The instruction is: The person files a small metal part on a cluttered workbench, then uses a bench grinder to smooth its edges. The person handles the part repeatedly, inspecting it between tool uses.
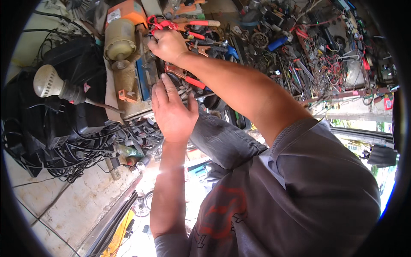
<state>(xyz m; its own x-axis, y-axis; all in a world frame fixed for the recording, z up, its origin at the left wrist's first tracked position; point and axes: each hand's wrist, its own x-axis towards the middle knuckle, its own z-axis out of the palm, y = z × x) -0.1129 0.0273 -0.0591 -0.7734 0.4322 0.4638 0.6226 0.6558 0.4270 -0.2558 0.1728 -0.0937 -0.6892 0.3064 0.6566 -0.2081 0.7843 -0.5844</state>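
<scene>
My left hand (174, 115) lies palm down with its fingers stretched out and the thumb apart. Its fingertips reach the edge of the cluttered bench, beside a grey metal piece (148, 75) and a blue strip (142, 79). Further away, my right hand (169, 45) is closed in a fist; whatever it may hold is hidden under the fingers. Just beyond its knuckles lie red looped handles (159, 23). Between the two hands rests a tool with a red handle (195, 82).
A motor-like cylinder (120, 40) and an orange box (127, 13) stand left of my right hand. A bulb-shaped lamp (48, 81) juts out near black cables (64, 154). Red-handled pliers (201, 23), a blue cylinder (278, 43) and heaped tools cover the bench rightward.
</scene>
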